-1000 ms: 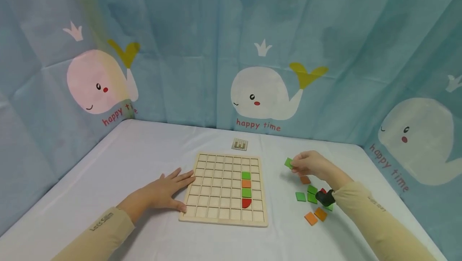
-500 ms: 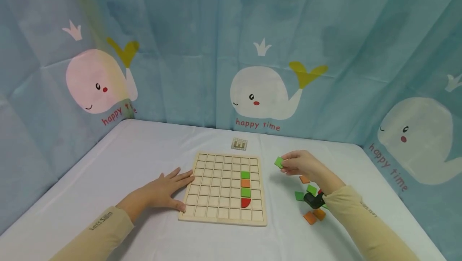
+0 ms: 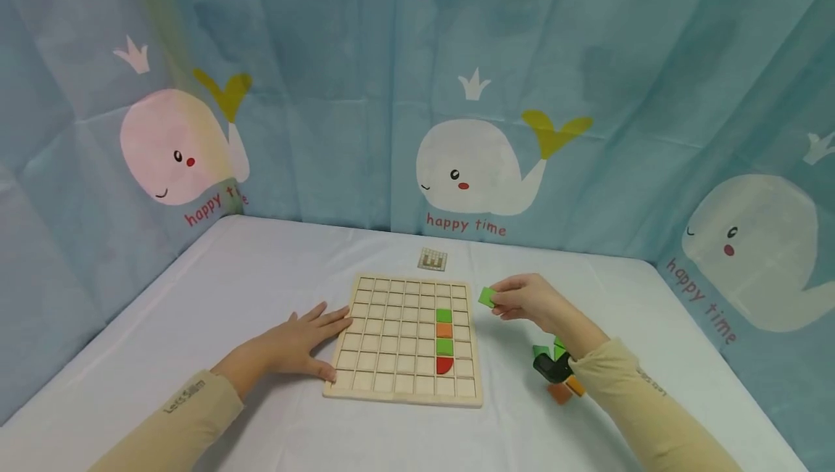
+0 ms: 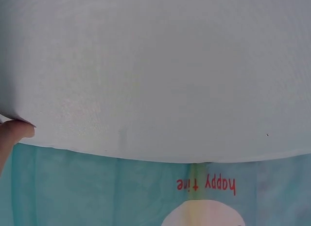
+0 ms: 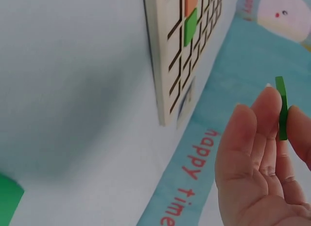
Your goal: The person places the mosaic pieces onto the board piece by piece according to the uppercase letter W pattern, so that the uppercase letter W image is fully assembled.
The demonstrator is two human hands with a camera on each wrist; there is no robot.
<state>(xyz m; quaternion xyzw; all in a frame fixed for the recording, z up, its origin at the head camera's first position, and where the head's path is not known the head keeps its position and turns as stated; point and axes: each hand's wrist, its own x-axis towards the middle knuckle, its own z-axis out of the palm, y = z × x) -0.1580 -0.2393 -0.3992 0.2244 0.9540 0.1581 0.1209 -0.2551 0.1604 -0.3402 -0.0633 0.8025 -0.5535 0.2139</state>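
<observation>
A wooden grid board lies on the table, with two green squares, an orange square and a red rounded piece lined up in one column. My left hand rests with spread fingers along the board's left edge. Beyond the board's right edge, my right hand pinches a green square tile above the table. In the right wrist view that green tile shows edge-on between thumb and fingertips.
A small patterned card lies behind the board. Loose green and orange tiles lie at the right, partly hidden by the right forearm and a black wrist device. A whale-print curtain encloses the table.
My right hand has moved left with the green tile, from over the loose pieces to near the board's right edge. The left hand has stayed in place.
</observation>
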